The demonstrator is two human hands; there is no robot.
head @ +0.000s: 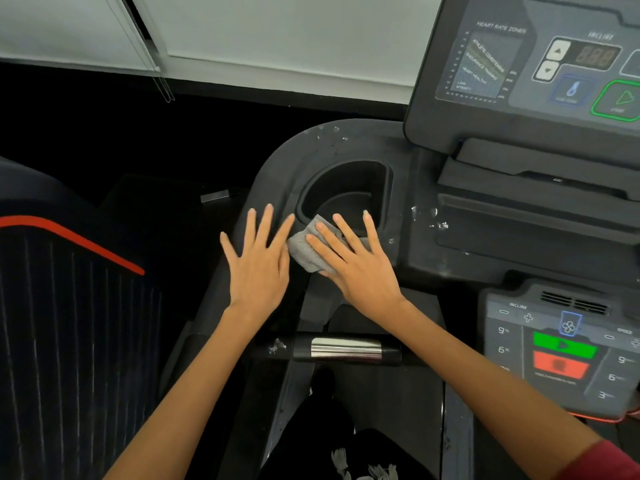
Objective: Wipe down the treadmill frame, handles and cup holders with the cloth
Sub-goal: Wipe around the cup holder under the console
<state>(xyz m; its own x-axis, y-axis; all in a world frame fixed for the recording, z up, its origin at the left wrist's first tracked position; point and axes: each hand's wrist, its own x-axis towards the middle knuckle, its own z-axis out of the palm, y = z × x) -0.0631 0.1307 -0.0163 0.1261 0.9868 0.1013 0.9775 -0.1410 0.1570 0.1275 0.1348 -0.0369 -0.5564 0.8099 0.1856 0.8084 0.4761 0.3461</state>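
right hand (360, 265) flat, fingers straight, pressing crumpled grey cloth (311, 245) onto near rim of dark moulded plastic cup holder (346, 192). left hand (258, 261) just left, fingers spread straight, holding nothing.

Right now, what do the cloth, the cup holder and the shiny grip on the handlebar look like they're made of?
Cloth: soft grey fabric, likely microfibre; fuzzy nap, folds.
Cup holder: matte black moulded plastic, probably; smooth rounded rim.
Grip: polished metal; mirror-like highlights.
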